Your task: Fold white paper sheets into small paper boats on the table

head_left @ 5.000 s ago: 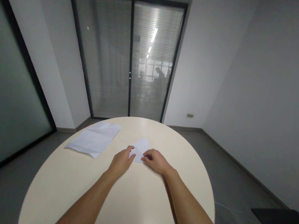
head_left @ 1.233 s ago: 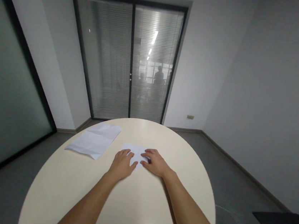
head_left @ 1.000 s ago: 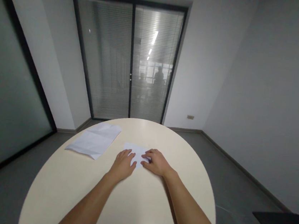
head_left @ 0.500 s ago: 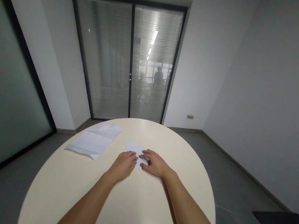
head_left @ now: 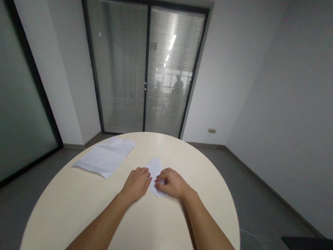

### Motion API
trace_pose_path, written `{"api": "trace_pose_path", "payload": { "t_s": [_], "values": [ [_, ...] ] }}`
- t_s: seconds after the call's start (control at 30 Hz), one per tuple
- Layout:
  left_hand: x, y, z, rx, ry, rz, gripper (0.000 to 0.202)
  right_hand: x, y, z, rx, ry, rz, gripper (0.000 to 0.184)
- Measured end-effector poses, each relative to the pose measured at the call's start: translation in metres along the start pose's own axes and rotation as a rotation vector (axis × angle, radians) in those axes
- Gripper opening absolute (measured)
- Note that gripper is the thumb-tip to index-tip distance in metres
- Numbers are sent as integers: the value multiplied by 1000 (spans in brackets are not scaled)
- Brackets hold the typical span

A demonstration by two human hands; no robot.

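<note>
Two pieces of white paper lie on the round cream table [head_left: 90, 216] in front of me: one small folded piece [head_left: 155, 168] between my hands, and one larger creased sheet [head_left: 105, 156] lying flat off to my left, well apart from my hands and nearer the far edge. Both my forearms reach forward across the tabletop and angle inward, so that my two hands nearly meet at the middle of the table. My left hand [head_left: 136, 183] rests palm down with the fingers stretched forward and close together, the fingertips touching the left edge of the small folded piece. My right hand [head_left: 172, 183] is curled, knuckles raised, with its fingers bent onto the right side of that piece; part of the paper pokes out beyond its fingers toward the far side, and a corner shows under the hand near my wrist. I cannot tell whether it pinches the paper or only presses it down. Beyond the table stands a glass door [head_left: 143, 66] with blinds, two panes side by side.
</note>
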State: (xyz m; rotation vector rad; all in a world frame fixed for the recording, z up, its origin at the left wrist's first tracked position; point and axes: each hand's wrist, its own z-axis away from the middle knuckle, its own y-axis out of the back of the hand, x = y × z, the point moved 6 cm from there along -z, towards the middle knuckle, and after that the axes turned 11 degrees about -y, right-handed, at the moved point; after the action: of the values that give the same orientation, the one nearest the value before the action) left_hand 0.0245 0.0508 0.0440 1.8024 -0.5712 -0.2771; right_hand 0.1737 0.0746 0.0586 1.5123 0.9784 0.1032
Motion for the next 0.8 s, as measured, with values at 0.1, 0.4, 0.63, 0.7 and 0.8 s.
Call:
{"api": "trace_pose_path", "payload": {
  "t_s": [0.1, 0.4, 0.63, 0.7, 0.8],
  "values": [
    [-4, -3, 1, -6, 37, 1, 33, -3, -5, -1, -46, 10, -27, 22],
    [-8, -10, 4, -34, -42, 90, 41, 8, -5, 0, 88, -49, -65, 43],
    [-6, -11, 3, -75, -93, 109, 46, 19, -22, 4, -99, -126, 42, 69],
    [-7, -12, 3, -56, -100, 87, 46, 18, -23, 4, -118, -134, 65, 75],
    [-10, -13, 2, -34, -91, 65, 47, 14, -20, 3, -103, -87, 99, 78]
  ]
}}
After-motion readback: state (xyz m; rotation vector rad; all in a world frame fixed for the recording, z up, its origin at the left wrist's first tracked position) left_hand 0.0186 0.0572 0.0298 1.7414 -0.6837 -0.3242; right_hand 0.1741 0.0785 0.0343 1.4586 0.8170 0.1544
